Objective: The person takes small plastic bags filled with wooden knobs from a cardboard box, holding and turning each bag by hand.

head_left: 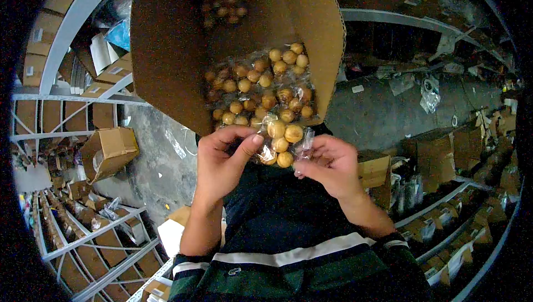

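Note:
Between my two hands is a small clear plastic bag [280, 145] of round, tan, wooden-looking balls. My left hand [225, 157] pinches its left side between thumb and fingers. On the other side, my right hand [332, 163] grips the crumpled plastic end. Just beyond the hands stands a tall open cardboard box [166, 52], its opening facing me. More clear bags of the same balls [255, 77] lie inside it, and others sit deeper in shadow at the top. The bag partly covers those at the box's near edge.
Metal shelving [94, 235] loaded with cartons runs along the left, with more shelving [444, 219] on the right. An open carton [114, 152] stands left of the box. Plastic scraps [430, 95] litter the grey floor [377, 102].

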`<state>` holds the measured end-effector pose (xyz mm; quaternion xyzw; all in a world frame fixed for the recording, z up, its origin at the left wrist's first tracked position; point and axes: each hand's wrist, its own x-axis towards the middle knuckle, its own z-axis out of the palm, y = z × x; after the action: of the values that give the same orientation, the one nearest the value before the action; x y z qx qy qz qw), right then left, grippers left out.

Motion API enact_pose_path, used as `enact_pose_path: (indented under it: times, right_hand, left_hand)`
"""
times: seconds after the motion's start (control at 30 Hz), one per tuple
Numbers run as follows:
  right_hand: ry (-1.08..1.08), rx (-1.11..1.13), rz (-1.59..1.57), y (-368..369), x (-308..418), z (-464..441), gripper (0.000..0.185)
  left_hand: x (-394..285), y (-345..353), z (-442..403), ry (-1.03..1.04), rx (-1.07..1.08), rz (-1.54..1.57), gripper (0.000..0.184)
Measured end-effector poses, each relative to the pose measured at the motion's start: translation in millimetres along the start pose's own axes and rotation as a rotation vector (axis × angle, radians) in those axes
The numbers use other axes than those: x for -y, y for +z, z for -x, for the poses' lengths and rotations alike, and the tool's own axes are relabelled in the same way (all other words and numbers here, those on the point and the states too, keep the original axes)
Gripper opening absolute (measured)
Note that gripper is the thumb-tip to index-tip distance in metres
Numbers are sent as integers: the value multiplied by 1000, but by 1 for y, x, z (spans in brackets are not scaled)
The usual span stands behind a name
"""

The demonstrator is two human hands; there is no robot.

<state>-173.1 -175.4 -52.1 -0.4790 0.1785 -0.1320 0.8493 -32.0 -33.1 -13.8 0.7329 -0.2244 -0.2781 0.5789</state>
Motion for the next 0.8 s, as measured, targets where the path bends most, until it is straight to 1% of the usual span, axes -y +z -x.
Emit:
enact_pose_path:
  times: [0.03,0.1,0.13,0.2,0.27,0.3,0.33,0.37,0.43,0.47,0.53,0.57,0.63,0.67,0.7,0.77,0.8]
  right_hand:
    - [24,-33,141,0,-1,-1,15]
    - [13,-57,118,1,-6,-2,15]
    - [3,-82,93,3,-7,-2,16]
    - [-37,-101,37,10,-9,-3,16]
    - [-78,-122,-25,11,-8,-4,16]
    - [-85,-128,26,9,-6,-5,16]
    - [-91,-134,78,8,-4,-5,16]
    - [-95,-139,81,6,-3,-4,16]
    - [-137,-180,144,1,-4,-4,12]
    - [-149,-191,117,-1,-4,-2,11]
    - [-165,-199,103,-5,-6,0,11]
    - [-176,-210,87,-6,-6,2,11]
    - [-175,-228,92,-7,-5,4,12]
    - [-173,-240,95,-8,-5,5,12]
    - [-172,-246,94,-9,-5,6,12]
    - [-192,-263,141,-13,-6,6,11]
    - [-190,-265,140,-16,-6,5,11]
  left_hand:
    - [-2,1,0,2,-1,0,14]
    - [-8,5,-2,53,78,206,29]
    - [-8,7,-3,56,77,208,29]
    - [-7,10,-5,63,136,153,45]
    - [-11,5,-15,88,105,162,46]
    - [-13,3,-21,111,75,171,48]
    - [-17,4,-29,182,17,162,48]
    - [-28,2,-35,146,19,170,48]
    - [-32,7,-54,301,5,8,46]
    - [-34,7,-60,304,5,10,46]
    - [-37,9,-70,345,159,-335,46]
    - [-33,11,-74,346,163,-332,46]
    - [-26,16,-80,268,281,-361,48]
    - [-27,19,-76,304,242,-456,50]
    - [-33,19,-72,303,248,-456,50]
    - [-40,21,-65,521,102,-753,51]
    - [-39,19,-64,520,104,-752,51]
